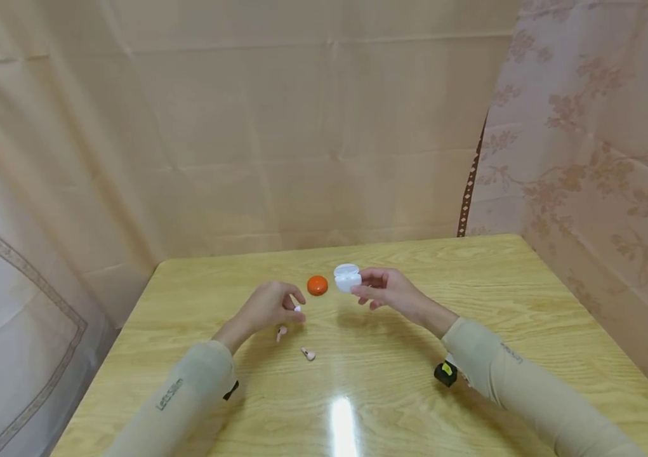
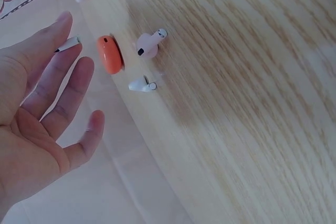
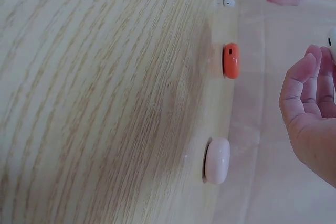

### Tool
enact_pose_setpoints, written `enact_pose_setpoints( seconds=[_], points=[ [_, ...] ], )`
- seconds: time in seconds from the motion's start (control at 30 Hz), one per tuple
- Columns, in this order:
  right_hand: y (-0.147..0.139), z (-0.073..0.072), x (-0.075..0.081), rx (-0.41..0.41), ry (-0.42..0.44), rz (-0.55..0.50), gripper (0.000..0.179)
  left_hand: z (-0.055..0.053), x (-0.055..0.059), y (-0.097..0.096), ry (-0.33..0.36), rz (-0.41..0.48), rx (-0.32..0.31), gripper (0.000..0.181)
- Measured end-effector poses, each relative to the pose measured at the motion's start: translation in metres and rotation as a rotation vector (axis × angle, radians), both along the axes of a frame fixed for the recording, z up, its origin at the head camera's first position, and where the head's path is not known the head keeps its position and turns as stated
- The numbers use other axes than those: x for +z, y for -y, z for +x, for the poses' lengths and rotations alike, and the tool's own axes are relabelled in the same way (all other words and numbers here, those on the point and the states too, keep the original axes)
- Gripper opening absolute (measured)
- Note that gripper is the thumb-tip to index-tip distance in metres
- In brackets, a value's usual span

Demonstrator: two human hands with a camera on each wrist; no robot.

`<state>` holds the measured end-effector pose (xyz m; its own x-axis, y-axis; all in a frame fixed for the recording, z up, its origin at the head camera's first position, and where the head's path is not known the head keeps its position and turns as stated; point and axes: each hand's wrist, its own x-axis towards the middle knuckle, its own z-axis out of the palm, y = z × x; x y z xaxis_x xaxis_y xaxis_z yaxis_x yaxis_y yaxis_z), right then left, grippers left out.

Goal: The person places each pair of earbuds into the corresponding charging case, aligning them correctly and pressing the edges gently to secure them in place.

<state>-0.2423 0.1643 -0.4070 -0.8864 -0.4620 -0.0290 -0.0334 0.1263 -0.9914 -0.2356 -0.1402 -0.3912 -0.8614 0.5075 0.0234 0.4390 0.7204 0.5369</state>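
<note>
Between thumb and fingertips, my left hand [image 1: 266, 306] pinches a white earbud [image 2: 69, 43] by its stem, above the table. My right hand [image 1: 390, 292] grips a white charging case [image 1: 347, 279] by its side, its lid tipped up. An orange case [image 1: 317, 285] lies closed on the table between the hands, farther back. Below the left hand are two loose pale earbuds: a pink one [image 2: 149, 43] and a whiter-looking one [image 2: 140, 84]. The right wrist view shows a closed pink case [image 3: 217, 161] on the tabletop; in the head view it is hidden.
The wooden table [image 1: 369, 393] ends at a beige curtain [image 1: 301, 139] behind. A flowered curtain [image 1: 603, 158] hangs along the right, with pale cloth [image 1: 4, 304] on the left. A black device [image 1: 445, 374] sits at the right sleeve.
</note>
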Motion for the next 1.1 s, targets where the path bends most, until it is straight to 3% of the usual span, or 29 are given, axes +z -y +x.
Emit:
enact_pose_setpoints(
  seconds=[0.4, 0.77, 1.1],
  points=[
    [-0.0035, 0.0014, -0.0047, 0.015, 0.001, -0.028, 0.042, 0.0038, -0.0026, -0.0006, 0.008, 0.021, -0.014, 0.027],
    [-0.0055, -0.0016, -0.0038, 0.029, 0.012, -0.050, 0.045, 0.0035, -0.0009, -0.0042, 0.017, 0.011, 0.045, 0.029],
    [-0.0044, -0.0003, -0.0046, 0.014, 0.023, -0.046, 0.046, 0.0015, -0.0041, -0.0021, 0.025, 0.063, -0.001, 0.020]
  ],
)
